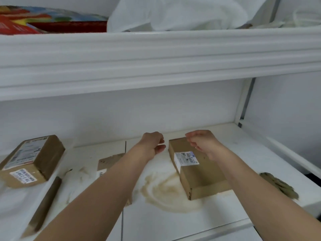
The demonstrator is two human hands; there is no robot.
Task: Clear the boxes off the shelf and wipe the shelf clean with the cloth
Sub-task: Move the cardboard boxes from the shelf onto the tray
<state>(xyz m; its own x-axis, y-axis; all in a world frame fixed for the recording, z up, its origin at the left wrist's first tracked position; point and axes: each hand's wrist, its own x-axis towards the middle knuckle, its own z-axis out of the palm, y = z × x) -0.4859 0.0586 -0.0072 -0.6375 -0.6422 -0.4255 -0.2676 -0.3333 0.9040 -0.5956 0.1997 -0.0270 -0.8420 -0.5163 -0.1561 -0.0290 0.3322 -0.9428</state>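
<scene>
White shelf [225, 214], tan stain [166, 193]

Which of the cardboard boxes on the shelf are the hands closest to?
The box right of centre, with the white label on top: both hands hover at its far end. The box at far left lies well away.

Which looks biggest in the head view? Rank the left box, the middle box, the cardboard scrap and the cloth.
1. Middle box and left box: look alike, and the lens bends the left edge, so no ranking.
2. Cardboard scrap: partly hidden by the left arm.
3. Cloth: looks smallest.
</scene>
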